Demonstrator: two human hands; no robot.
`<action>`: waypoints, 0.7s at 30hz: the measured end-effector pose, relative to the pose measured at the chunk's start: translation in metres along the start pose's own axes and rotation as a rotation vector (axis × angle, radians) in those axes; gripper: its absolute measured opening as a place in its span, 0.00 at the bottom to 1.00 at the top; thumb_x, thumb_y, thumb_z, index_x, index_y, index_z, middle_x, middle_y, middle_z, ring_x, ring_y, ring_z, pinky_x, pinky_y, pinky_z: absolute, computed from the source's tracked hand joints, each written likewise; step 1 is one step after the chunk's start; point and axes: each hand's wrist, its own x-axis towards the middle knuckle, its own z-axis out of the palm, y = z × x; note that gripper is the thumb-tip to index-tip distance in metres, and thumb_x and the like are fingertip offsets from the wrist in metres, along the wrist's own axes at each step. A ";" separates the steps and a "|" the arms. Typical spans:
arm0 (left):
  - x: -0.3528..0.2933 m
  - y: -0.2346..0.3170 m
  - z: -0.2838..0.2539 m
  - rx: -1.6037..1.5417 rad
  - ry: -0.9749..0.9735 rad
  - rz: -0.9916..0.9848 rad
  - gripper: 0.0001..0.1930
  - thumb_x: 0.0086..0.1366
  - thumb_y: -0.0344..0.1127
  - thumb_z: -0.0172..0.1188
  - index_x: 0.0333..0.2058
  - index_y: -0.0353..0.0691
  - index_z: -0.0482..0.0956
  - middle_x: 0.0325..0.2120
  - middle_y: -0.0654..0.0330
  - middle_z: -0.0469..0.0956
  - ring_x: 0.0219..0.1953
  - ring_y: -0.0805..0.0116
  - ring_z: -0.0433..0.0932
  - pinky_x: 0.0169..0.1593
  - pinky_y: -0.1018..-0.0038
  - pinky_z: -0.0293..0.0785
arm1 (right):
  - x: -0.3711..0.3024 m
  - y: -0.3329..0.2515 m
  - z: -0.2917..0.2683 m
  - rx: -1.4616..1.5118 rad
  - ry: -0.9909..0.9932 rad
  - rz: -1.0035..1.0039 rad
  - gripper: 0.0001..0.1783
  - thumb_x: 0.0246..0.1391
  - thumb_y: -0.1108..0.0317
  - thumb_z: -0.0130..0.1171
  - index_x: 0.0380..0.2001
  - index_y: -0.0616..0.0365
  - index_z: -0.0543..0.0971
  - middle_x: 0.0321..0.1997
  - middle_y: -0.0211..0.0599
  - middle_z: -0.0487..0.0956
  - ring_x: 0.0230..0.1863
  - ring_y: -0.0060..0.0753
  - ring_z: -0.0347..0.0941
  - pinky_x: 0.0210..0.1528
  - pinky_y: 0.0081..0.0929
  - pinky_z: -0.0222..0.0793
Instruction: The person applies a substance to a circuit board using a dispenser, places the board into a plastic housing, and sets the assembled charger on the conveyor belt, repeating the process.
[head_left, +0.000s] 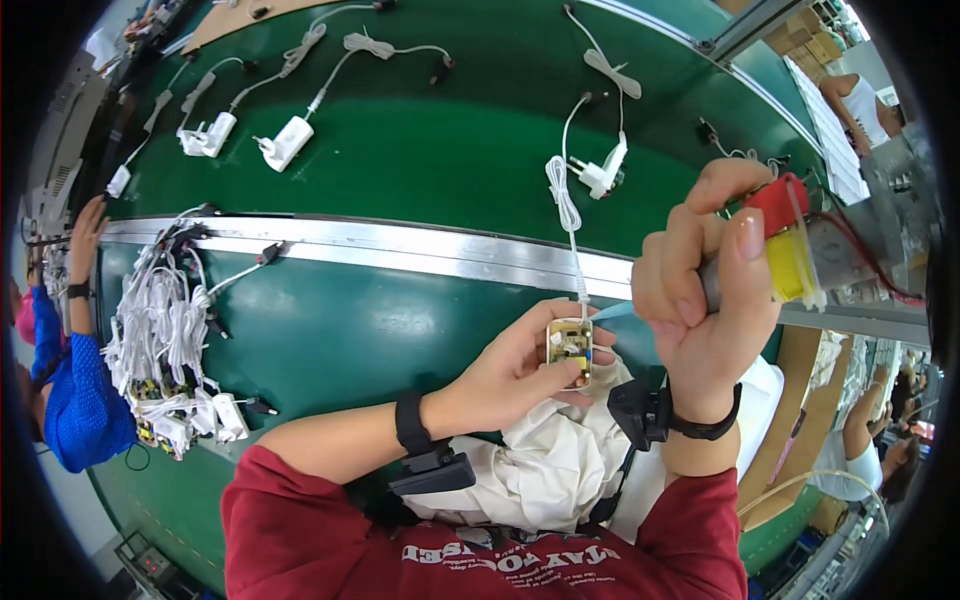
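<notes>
Holding, left hand (500,375): pinching one open white plug case, thumb across its face, fingers behind and beside it.
Circuit board (570,345): one, bare and facing up in that case, just right of and below the frame's centre; one white cable (565,205) runs upward from its top end, bunched partway.
Raised, right hand (705,270): fingers curled in a grip, right of centre, beside one red and yellow tool (788,245) (how far the fingers close on it, I cannot tell).
Blue tip (612,312): one, pale and pointed, between the right hand and the board's upper right corner.
White plugs (285,143): four on the green belt (430,150), three at upper left, one at upper right of centre.
Pile (165,320): one heap of white cables and boards at left, too tangled to count.
Metal rail (380,240): one, crossing below the belt.
Wrist straps (412,425): two on the person's own wrists, both black, each bearing a black box.
Lettering: white, on one red shirt (600,530) at the lower edge, large words above smaller lines.
Other people: at least three, one at left in a blue sleeve (90,390), two at right.
</notes>
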 end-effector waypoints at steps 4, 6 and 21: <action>-0.002 0.000 -0.009 -0.016 -0.053 0.024 0.22 0.65 0.24 0.46 0.57 0.41 0.55 0.53 0.56 0.65 0.54 0.68 0.69 0.49 0.68 0.75 | 0.001 0.006 0.003 -0.151 -0.105 -0.023 0.15 0.62 0.54 0.42 0.34 0.55 0.59 0.10 0.22 0.56 0.07 0.13 0.47 0.10 0.15 0.42; -0.005 0.002 -0.013 -0.035 -0.050 0.017 0.22 0.65 0.23 0.46 0.57 0.41 0.55 0.53 0.56 0.65 0.54 0.68 0.68 0.50 0.68 0.75 | -0.002 0.008 0.004 -0.113 -0.115 0.002 0.15 0.63 0.54 0.41 0.34 0.54 0.58 0.10 0.22 0.56 0.07 0.13 0.47 0.10 0.15 0.43; -0.007 0.007 -0.019 -0.020 0.073 0.003 0.22 0.64 0.23 0.45 0.57 0.41 0.56 0.53 0.54 0.65 0.55 0.65 0.68 0.49 0.67 0.76 | 0.000 0.009 0.000 -0.155 -0.271 0.053 0.17 0.64 0.51 0.37 0.40 0.56 0.59 0.10 0.24 0.58 0.07 0.15 0.49 0.11 0.16 0.45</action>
